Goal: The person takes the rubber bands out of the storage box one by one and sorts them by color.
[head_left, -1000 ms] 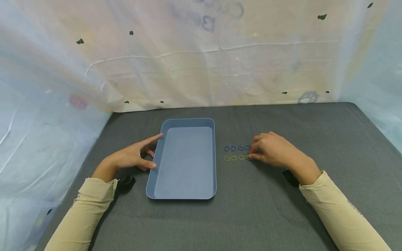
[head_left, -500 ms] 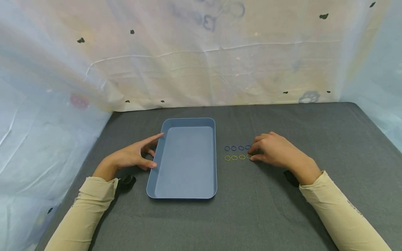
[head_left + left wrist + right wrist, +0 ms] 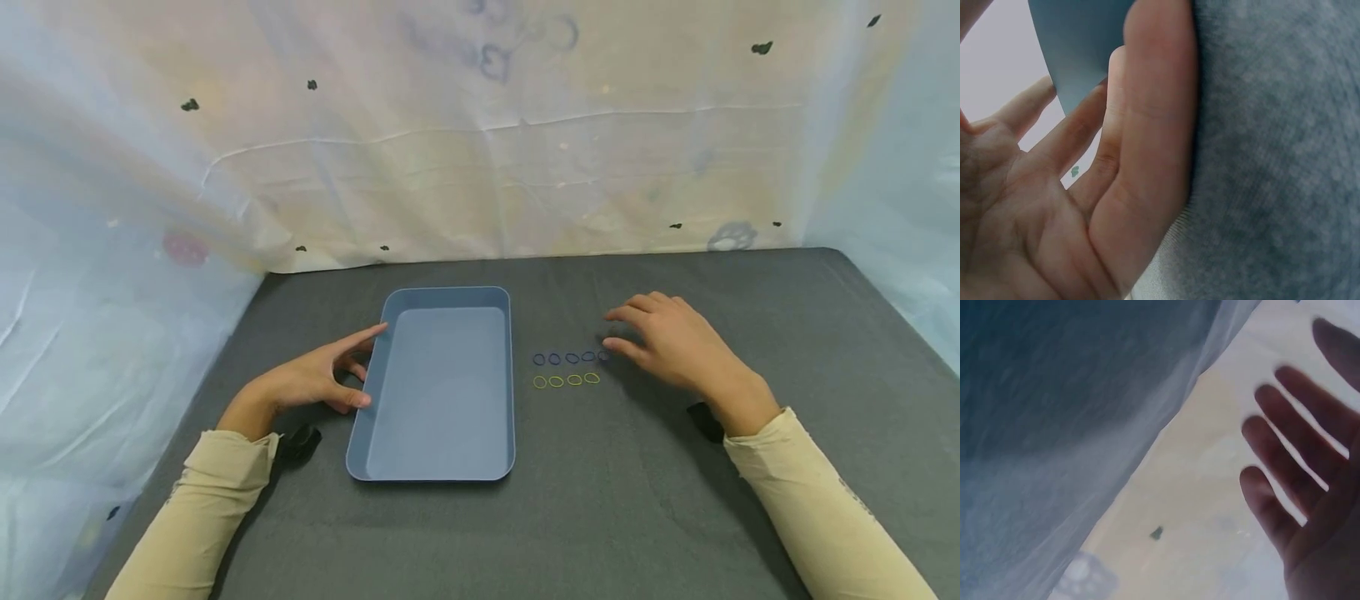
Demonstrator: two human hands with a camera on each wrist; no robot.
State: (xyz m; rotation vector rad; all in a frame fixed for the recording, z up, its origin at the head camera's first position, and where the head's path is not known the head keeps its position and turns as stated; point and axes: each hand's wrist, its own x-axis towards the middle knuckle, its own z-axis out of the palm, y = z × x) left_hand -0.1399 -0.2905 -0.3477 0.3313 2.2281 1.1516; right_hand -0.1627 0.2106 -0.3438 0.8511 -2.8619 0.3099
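A blue-grey rectangular tray (image 3: 450,392) lies on the table. Along its left rim rests my left hand (image 3: 311,375), index finger and thumb spread apart and touching the edge. The left wrist view shows the same hand's fingers (image 3: 1154,112) against the tray's wall (image 3: 1079,50). To the right of the tray are two rows of thin rings that look like small rubber bands: several dark blue bands (image 3: 554,364) behind and several yellow bands (image 3: 556,387) in front. My right hand (image 3: 671,346) hovers by the right end of the blue row, fingers parted, holding nothing visible.
Dark grey cloth covers the table (image 3: 585,517). A pale, marked sheet (image 3: 450,183) hangs behind the table's far edge, and bluish sheets (image 3: 82,350) hang at the sides. A black strap (image 3: 300,444) is on the left wrist.
My right hand has let go at the right end of the yellow row, lifted back and spread its fingers. One more blue band now shows at the blue row's right end. My left hand stays.
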